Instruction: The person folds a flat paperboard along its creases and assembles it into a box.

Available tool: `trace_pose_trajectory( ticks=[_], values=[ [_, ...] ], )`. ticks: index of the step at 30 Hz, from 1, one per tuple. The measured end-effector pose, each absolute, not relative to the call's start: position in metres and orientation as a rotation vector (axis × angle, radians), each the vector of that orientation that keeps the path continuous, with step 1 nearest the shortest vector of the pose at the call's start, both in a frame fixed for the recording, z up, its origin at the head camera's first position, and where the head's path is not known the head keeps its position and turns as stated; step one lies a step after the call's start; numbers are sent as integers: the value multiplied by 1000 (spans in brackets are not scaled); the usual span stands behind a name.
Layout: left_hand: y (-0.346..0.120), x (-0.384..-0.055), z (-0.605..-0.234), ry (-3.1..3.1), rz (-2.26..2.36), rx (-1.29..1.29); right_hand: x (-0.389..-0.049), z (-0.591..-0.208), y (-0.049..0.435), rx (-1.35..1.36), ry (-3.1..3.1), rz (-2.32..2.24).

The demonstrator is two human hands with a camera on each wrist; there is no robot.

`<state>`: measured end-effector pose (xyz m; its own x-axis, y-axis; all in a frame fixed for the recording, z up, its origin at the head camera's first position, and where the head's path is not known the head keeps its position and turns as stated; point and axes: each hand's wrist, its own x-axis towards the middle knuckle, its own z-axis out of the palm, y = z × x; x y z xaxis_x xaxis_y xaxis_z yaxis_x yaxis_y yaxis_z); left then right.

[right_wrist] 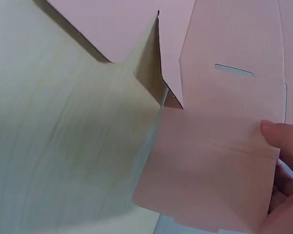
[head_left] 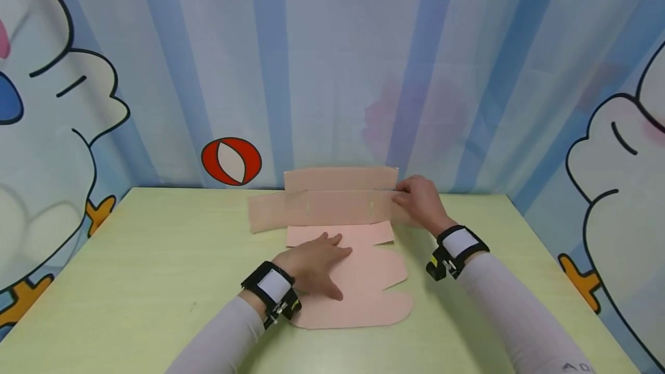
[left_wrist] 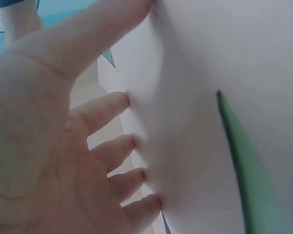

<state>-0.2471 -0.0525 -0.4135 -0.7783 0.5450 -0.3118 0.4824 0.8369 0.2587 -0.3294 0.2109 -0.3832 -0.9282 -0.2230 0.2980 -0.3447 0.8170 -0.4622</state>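
While the left hand (head_left: 314, 267) lies flat with fingers spread on the smooth pink cardboard sheet (head_left: 358, 281), the right hand (head_left: 422, 201) pinches the raised back panel at its right end, thumb on the crease. The sheet is a thin, matte box blank with rounded tabs at its near edge and a narrow slot, lying mid-counter toward the far edge. The pale green counter (head_left: 156, 281) shows faint wood grain, probably laminate, with bare room on both sides.
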Motion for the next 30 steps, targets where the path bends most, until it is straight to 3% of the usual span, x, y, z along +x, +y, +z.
trace_pose_trajectory(
  ticks=[16,30],
  values=[
    [-55,-256,-411,2613,294,757,-343,-377,223,590,-2837,719],
    [-59,-254,-416,2641,284,799,-343,-382,217,527,-2848,673]
  ],
)
